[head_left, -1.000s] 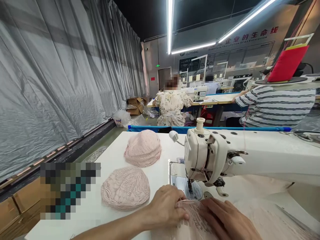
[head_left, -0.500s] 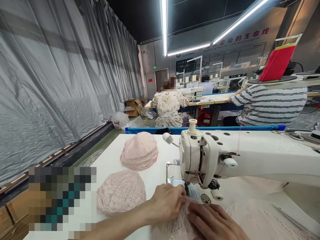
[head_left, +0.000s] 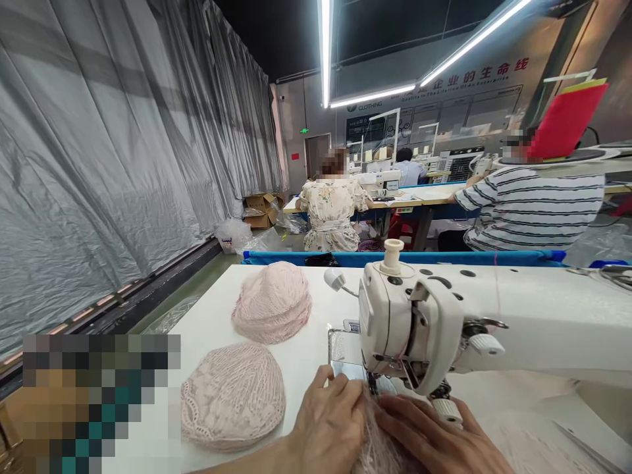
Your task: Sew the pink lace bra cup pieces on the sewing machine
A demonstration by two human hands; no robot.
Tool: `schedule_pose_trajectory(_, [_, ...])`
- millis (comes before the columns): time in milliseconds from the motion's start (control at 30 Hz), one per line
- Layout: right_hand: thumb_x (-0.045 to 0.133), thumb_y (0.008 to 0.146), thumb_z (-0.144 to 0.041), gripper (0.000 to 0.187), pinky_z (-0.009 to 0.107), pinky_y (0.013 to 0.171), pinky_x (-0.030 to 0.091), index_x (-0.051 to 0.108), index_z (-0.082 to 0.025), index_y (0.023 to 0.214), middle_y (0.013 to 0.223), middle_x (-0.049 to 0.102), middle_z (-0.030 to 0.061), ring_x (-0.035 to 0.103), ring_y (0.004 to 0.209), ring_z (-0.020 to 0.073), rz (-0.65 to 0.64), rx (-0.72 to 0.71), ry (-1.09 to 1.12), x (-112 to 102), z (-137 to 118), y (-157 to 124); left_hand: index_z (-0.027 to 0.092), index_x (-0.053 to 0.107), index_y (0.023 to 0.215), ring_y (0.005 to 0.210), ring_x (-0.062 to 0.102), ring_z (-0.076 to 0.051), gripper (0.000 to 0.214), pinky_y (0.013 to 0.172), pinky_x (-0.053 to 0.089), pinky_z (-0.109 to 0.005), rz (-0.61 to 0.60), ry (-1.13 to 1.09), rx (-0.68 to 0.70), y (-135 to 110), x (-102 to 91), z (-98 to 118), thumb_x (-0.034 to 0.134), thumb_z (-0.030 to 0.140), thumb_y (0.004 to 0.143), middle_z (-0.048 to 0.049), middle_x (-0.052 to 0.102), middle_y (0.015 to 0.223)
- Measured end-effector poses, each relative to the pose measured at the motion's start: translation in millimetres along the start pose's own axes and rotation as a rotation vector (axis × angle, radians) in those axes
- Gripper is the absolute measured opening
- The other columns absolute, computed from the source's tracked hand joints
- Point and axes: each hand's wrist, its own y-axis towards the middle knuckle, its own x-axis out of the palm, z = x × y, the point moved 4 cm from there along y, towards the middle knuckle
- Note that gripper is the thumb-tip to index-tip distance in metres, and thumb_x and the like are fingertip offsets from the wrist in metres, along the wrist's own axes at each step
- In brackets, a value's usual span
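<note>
Pale pink lace fabric (head_left: 376, 440) lies under the front of a white sewing machine (head_left: 390, 309), partly covered by my hands. With curled fingers, my left hand (head_left: 332, 416) grips the lace's left edge just beside the presser foot (head_left: 374, 383). My right hand (head_left: 434, 431) rests flat on the lace to the right of the foot, fingers stretched toward it; its thumb is hidden. Left of the machine sit two pink lace-covered cup-shaped pieces, a nearer one (head_left: 234, 395) and a farther stack (head_left: 272, 303).
More pale lace (head_left: 530, 444) spreads under the machine arm, with a pointed metal tool (head_left: 582, 442) on it. A blue cloth bar (head_left: 276, 258) edges the white table (head_left: 316, 296). A red thread cone (head_left: 567, 122) stands behind. Co-workers sit at tables ahead.
The view has shifted, so the machine looks larger and the cup pieces sit slightly farther left. My right hand's fingers lie farther forward, toward the presser foot. My left hand keeps hold of the lace.
</note>
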Motion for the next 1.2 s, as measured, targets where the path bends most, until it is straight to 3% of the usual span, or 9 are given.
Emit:
schedule_pose_trajectory(200, [0.027,0.098,-0.049,0.05,0.043,0.076,0.039,0.062,-0.015,0.107,0.098,0.072,0.0072,0.067,0.084,0.0227,-0.056,0.017,-0.128,3.2,13.6,-7.6,0.013,0.053,0.089,0.087,0.053,-0.02,0.016,0.083,0.035,-0.04,-0.06,-0.055,-0.081,17.5,3.7,-11.9,0.065,0.021,0.082,-0.0025,0.057,0.089])
schedule_pose_trajectory(267, [0.028,0.095,-0.058,0.056,0.044,0.078,0.041,0.061,-0.016,0.11,0.105,0.07,0.0102,0.064,0.096,0.0259,-0.109,-0.026,-0.079,-1.2,8.7,-8.1,0.013,0.053,0.09,0.089,0.053,-0.021,0.013,0.083,0.035,-0.04,-0.051,-0.108,-0.09,15.9,-4.5,-8.9,0.061,0.021,0.085,-0.0034,0.057,0.09])
schedule_pose_trajectory(333, [0.032,0.096,-0.052,0.047,0.041,0.08,0.045,0.061,-0.019,0.111,0.11,0.068,0.0092,0.062,0.103,0.0242,-0.153,-0.076,0.025,-4.7,-0.3,-8.4,0.013,0.052,0.088,0.089,0.053,-0.02,0.008,0.083,0.035,-0.04,-0.009,-0.172,-0.077,8.5,-12.2,-2.3,0.052,0.021,0.091,-0.0036,0.057,0.09])
schedule_pose_trajectory(467, [0.027,0.099,-0.02,0.036,0.034,0.079,0.048,0.062,-0.023,0.095,0.095,0.071,0.0031,0.066,0.087,0.0172,-0.084,-0.034,0.292,-8.7,-13.4,-11.2,0.014,0.052,0.079,0.075,0.054,-0.017,0.025,0.075,0.036,-0.037,0.117,-0.186,0.077,-10.8,-17.9,16.9,0.043,0.032,0.093,-0.0032,0.057,0.082])
schedule_pose_trajectory(533, [0.025,0.097,-0.013,0.035,0.033,0.084,0.047,0.059,-0.021,0.095,0.088,0.07,0.003,0.066,0.079,0.0151,-0.068,0.032,0.422,-9.1,-14.6,-12.8,0.015,0.052,0.077,0.07,0.054,-0.016,0.02,0.07,0.036,-0.035,0.176,-0.143,0.111,-15.4,-18.0,22.4,0.044,0.027,0.091,-0.0026,0.058,0.077])
schedule_pose_trajectory(700, [0.025,0.095,-0.008,0.033,0.023,0.069,0.051,0.054,-0.022,0.09,0.068,0.064,-0.0013,0.063,0.063,0.0123,-0.062,0.186,0.451,-15.4,-9.1,-7.8,0.014,0.052,0.076,0.053,0.046,-0.012,0.023,0.063,0.036,-0.03,0.272,-0.165,-0.008,-6.5,-22.3,18.2,0.035,0.002,0.084,0.001,0.051,0.059])
schedule_pose_trajectory(833, [0.029,0.095,-0.007,0.028,0.021,0.059,0.048,0.052,-0.02,0.086,0.062,0.06,-0.003,0.06,0.057,0.0111,0.04,0.187,0.396,-20.6,-7.0,-4.8,0.015,0.052,0.072,0.048,0.044,-0.012,0.018,0.061,0.035,-0.03,0.296,-0.116,-0.065,4.2,-20.6,17.6,0.045,0.011,0.088,0.0032,0.049,0.054])
schedule_pose_trajectory(1000, [0.026,0.096,-0.006,0.032,0.03,0.077,0.047,0.056,-0.019,0.097,0.074,0.063,-0.0008,0.06,0.068,0.0122,-0.064,0.091,0.471,-15.2,-10.2,-14.2,0.015,0.055,0.073,0.063,0.052,-0.014,0.019,0.063,0.033,-0.031,0.301,-0.142,-0.074,0.2,-19.8,25.3,0.049,0.014,0.091,0.0011,0.058,0.067])
schedule_pose_trajectory(1200, [0.024,0.098,-0.013,0.037,0.033,0.082,0.044,0.058,-0.021,0.084,0.087,0.066,0.0018,0.06,0.086,0.0137,-0.117,0.062,0.52,-14.1,-12.0,-16.4,0.015,0.058,0.072,0.074,0.053,-0.012,0.026,0.068,0.031,-0.032,0.319,-0.18,0.0,-12.2,-27.0,28.0,0.044,0.013,0.094,-0.0003,0.061,0.083])
